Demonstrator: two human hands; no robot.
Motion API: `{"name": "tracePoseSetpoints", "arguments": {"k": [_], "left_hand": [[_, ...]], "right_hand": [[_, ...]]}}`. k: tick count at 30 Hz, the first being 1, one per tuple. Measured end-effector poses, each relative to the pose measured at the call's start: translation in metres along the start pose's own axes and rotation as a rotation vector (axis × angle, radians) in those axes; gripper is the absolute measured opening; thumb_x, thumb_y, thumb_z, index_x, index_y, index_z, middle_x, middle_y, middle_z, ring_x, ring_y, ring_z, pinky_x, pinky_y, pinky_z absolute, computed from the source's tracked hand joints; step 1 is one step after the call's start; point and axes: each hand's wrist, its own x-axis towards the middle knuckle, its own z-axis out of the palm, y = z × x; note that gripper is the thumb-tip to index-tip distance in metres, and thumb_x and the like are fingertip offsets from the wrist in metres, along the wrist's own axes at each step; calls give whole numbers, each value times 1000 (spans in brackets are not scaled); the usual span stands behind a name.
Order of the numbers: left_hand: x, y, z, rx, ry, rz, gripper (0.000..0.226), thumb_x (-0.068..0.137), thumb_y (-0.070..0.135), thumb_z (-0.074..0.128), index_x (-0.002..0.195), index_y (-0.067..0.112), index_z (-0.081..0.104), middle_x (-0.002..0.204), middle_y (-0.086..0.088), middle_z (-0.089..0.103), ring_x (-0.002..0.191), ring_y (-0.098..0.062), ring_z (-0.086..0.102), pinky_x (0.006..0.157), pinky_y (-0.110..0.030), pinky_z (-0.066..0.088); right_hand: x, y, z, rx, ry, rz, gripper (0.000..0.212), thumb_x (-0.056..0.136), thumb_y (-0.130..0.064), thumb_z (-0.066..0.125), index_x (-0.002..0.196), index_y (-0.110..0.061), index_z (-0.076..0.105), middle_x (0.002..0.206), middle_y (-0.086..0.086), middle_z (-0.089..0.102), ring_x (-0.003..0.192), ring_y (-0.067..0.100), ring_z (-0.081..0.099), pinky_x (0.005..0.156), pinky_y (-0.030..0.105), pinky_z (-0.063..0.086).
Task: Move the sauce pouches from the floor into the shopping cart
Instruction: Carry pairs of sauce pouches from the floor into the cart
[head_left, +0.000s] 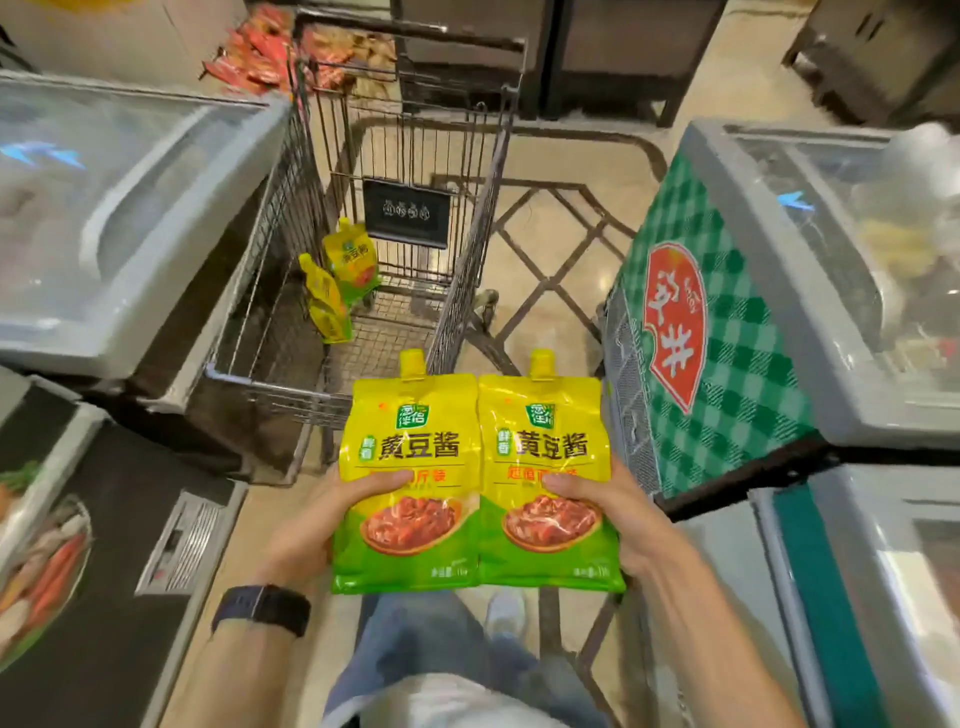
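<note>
Two yellow-green sauce pouches with spout caps are held side by side in front of me, just short of the cart's near rim. My left hand (332, 512) grips the left pouch (410, 447) at its lower left edge, thumb on the front. My right hand (602, 506) grips the right pouch (545, 441) the same way from the right. Ahead stands the wire shopping cart (270, 384). Two more yellow pouches lean inside it against its left wall, the nearer pouch (324, 299) in front of the farther pouch (352, 260).
Glass-topped chest freezers flank the aisle, one at the left (130, 208) and one at the right (831, 291) with a green checked side. Red packets (260, 52) lie in a heap beyond the cart. A black freezer (130, 545) stands near left. Patterned floor (550, 249) lies right of the cart.
</note>
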Motion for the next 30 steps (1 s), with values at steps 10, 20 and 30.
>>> {"name": "tracePoseSetpoints", "arguments": {"k": [10,20,30], "left_hand": [[145,85,0,-59,117,66,115,12,40,102,117,11,66,107,-15,77,83,-28,77,70,-35,64],[248,171,-19,-217,201,143,102,23,49,100,114,17,68,108,-10,77,92,-25,76,72,-33,63],[283,182,-75,-369,655,249,102,25,65,94,112,20,66,103,-2,79,86,-16,77,70,-28,60]], "right_hand": [[163,-124,1,-147,-104,18,89,32,-22,96,112,-23,58,96,3,78,86,22,75,69,36,59],[300,-230,33,-356,-177,-22,70,54,-8,85,116,-22,58,106,5,76,97,24,72,81,40,58],[448,-251,127,-601,-468,46,62,66,8,81,121,-8,57,110,12,74,97,28,72,72,35,59]]}}
